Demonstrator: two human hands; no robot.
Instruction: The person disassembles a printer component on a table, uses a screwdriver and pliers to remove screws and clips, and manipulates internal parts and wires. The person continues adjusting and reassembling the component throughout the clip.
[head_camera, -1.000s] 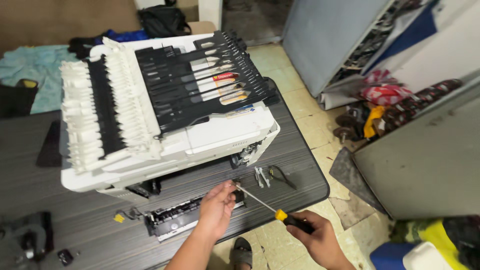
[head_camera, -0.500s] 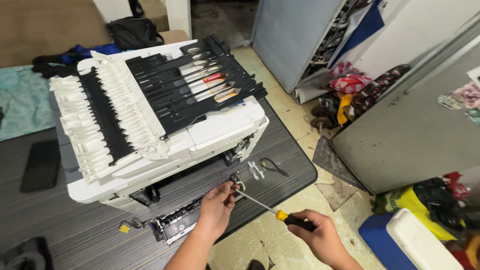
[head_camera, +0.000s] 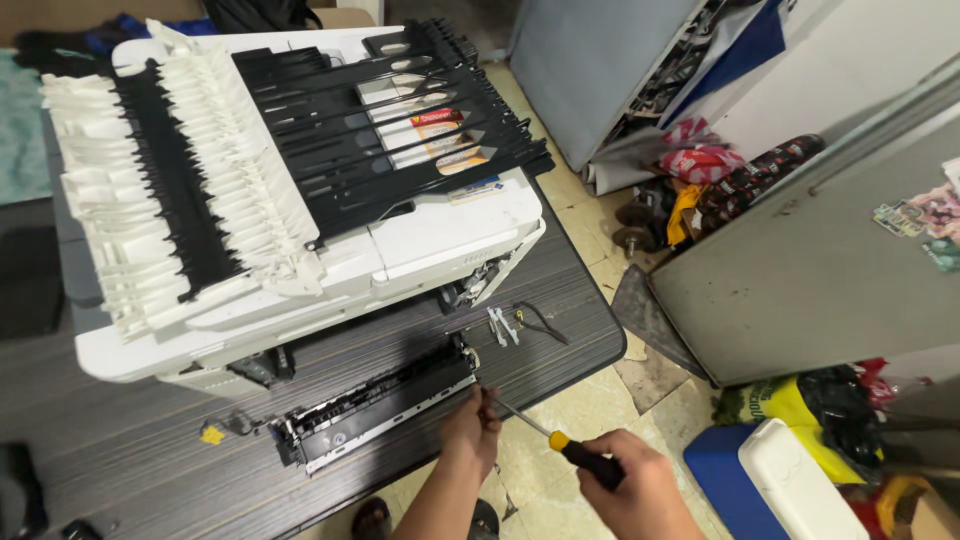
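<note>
With the left hand (head_camera: 470, 425) pinching the near right end of the black roller unit (head_camera: 375, 405) lying on the counter (head_camera: 560, 300) below the printer (head_camera: 280, 200), the right hand (head_camera: 630, 490), its grip closed around the screwdriver (head_camera: 555, 440), should keep the tip square and pressed in.

Screwdriver (head_camera: 560, 447): handle mostly buried in the right hand (head_camera: 635, 485); shaft tip hidden behind the left hand (head_camera: 470, 425).
Left hand: fingertips out of sight; whether they touch the black roller assembly (head_camera: 375, 405) cannot be told.
Both forearms: cut off at the bottom edge.
Printer (head_camera: 290, 200): rear corner cut by the top edge; underside hidden.
Blue and white cooler (head_camera: 775, 480): cropped at the bottom.
Sandalled foot (head_camera: 375, 520): partly hidden under the table (head_camera: 100, 470).
Yellow piece (head_camera: 212, 434) on the table: too small to identify.
</note>
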